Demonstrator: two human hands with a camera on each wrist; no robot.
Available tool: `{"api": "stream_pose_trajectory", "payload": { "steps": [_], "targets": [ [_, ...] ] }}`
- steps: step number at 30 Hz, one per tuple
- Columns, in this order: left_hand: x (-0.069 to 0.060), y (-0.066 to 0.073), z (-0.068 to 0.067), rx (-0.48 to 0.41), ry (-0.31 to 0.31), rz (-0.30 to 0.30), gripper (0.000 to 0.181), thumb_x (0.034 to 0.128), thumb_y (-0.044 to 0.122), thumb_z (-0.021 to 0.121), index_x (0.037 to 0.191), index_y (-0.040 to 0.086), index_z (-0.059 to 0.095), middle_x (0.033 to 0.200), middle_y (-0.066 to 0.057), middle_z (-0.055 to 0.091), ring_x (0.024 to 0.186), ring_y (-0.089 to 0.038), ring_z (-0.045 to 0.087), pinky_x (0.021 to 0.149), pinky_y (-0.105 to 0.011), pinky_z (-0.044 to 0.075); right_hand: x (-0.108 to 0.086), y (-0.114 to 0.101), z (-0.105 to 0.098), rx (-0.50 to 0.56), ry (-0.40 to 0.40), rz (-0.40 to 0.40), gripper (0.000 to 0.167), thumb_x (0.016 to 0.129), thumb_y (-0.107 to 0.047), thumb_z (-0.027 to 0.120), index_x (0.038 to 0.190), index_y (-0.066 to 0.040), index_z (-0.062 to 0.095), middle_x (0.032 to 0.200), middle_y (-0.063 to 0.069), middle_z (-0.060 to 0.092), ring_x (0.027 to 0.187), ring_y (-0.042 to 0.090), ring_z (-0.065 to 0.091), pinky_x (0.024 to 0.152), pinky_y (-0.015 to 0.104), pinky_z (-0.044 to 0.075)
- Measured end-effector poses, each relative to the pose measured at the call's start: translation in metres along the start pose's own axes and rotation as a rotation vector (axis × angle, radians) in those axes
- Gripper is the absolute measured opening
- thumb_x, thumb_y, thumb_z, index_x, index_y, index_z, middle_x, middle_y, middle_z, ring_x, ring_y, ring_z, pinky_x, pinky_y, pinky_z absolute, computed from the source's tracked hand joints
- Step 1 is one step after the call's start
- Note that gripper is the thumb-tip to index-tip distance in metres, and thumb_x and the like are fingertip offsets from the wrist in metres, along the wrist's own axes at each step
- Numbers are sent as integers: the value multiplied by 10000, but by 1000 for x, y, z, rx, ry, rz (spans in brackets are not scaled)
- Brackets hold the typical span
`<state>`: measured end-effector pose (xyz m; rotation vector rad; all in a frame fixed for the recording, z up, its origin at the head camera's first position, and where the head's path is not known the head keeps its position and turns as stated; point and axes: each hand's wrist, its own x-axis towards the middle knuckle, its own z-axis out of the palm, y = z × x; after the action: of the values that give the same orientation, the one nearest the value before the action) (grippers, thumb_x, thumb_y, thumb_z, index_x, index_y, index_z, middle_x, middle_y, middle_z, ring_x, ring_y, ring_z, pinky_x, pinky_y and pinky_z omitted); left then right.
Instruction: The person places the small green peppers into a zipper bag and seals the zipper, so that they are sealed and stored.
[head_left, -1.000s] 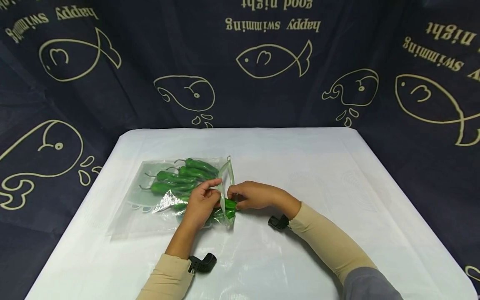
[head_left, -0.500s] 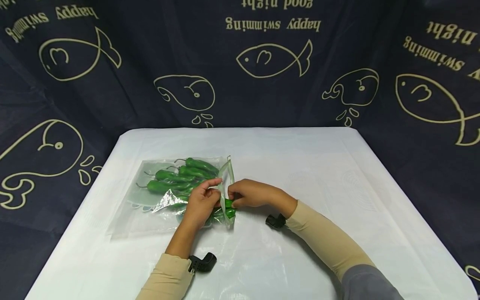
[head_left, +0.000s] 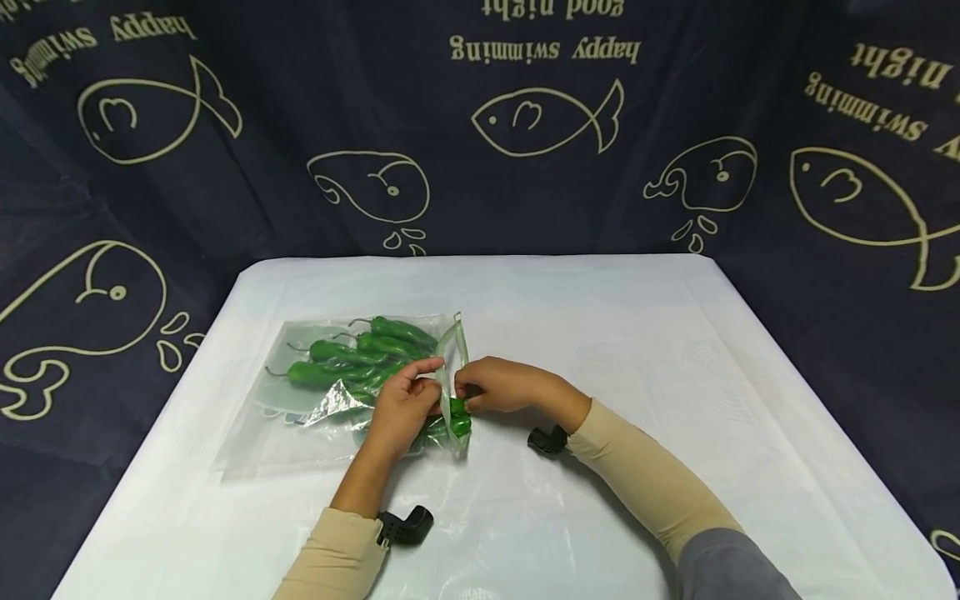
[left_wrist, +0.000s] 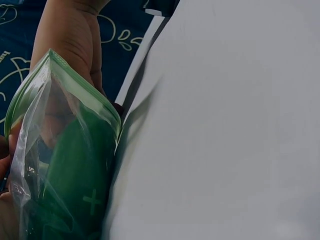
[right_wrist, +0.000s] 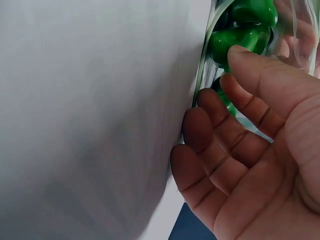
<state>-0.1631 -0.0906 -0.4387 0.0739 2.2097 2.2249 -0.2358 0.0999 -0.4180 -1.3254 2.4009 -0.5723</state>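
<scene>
A clear zip bag [head_left: 255,446] with several long green peppers [head_left: 341,352] lies on the white table, its mouth facing right. My left hand [head_left: 401,408] rests over the bag and pinches the near side of its mouth, holding it apart. The right hand [head_left: 502,385] is at the opening, fingers loosely bent. In the right wrist view its thumb [right_wrist: 245,62] touches the blunt end of a green pepper [right_wrist: 255,37] just inside the mouth. The left wrist view shows the green zip edge [left_wrist: 82,82] and peppers behind the film.
The white table [head_left: 637,333] extends around the bag. A dark blue cloth [head_left: 480,200] with fish and whale drawings hangs behind and at the sides. Black wrist cameras [head_left: 405,526] sit on both wrists.
My right hand has moved slightly left toward the mouth. One pepper has slid left, deeper into the bag, its stem shifting outward. My left hand has stayed put.
</scene>
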Motion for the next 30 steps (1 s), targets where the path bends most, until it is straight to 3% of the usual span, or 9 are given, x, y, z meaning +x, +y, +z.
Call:
{"api": "stream_pose_trajectory", "payload": {
  "steps": [5,14,30],
  "targets": [
    [0,0,0,0,3,0,418,891,-52,551,1305,-31,600,876,-122,617,756,-110,596,633,-246,556,0,1,-2,2,-1,12,148,899,-152,737,880,-120,594,792,-47,508,719,99,444,657,266,373],
    [1,1,0,-8,-3,-9,404,900,-64,546,1299,-31,603,897,-161,612,768,-109,588,645,-243,555,6,0,-2,-34,-17,113,260,887,-291,759,807,-153,554,744,-43,489,657,98,432,608,257,354],
    [1,0,0,-17,-8,-10,407,900,-75,540,1301,-39,597,904,-164,612,771,-104,589,647,-239,551,15,-3,-4,-62,-30,156,307,876,-329,766,767,-146,544,661,-64,458,589,96,409,570,242,333]
  ]
}}
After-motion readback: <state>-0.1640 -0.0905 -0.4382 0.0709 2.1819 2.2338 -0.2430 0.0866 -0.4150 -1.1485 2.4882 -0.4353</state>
